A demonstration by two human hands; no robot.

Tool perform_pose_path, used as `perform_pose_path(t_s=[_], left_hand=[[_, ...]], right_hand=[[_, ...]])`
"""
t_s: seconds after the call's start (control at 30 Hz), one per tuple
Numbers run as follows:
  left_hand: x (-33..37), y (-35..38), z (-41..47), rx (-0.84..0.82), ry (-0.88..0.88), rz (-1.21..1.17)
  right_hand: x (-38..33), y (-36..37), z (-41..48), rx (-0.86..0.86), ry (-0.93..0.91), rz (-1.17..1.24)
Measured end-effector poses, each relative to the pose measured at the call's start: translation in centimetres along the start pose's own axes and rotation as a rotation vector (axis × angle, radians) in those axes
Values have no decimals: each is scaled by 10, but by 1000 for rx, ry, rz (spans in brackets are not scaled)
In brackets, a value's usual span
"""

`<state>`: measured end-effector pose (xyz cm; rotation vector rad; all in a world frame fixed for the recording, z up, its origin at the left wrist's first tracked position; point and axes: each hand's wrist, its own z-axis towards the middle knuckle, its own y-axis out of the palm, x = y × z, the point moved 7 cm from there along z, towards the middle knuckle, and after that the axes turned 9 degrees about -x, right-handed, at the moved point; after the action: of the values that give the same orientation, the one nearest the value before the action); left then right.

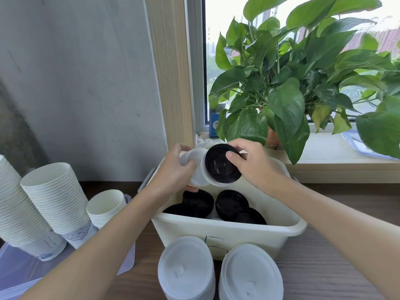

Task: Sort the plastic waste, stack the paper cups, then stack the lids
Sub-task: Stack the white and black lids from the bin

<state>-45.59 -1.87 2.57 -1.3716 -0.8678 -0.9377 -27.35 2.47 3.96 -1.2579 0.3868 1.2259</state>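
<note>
Sorting step: my left hand (173,172) grips the paper cup (198,153) above the bin (227,234); my right hand (255,163) pinches its black lid (220,167), apparently still seated. Next: peel it free, drop toward 6 o'clock.

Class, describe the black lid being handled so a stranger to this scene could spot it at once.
Find the cream bin below the window plant. Above it, the left hand grips a white cup tipped sideways, and the right hand holds the black lid at its mouth. Unlike the loose black lids in the bin, it sits on a cup.
</note>
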Motion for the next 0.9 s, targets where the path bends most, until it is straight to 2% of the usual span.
perform_pose_path(t_s=[0.1,0.37,0.8,0.9], left_hand=[[2,9,0,-96,-4,-48],[5,23,-2,-225,-25,-182],[8,28,-3,-269,-49,-277],[3,27,-1,-264,-76,-232]], right_hand=[[-3,-4,-2,47,-13,16],[-2,-4,0,70,-27,0],[-8,-12,-4,160,-17,-25],[-9,-13,-5,173,-12,-47]])
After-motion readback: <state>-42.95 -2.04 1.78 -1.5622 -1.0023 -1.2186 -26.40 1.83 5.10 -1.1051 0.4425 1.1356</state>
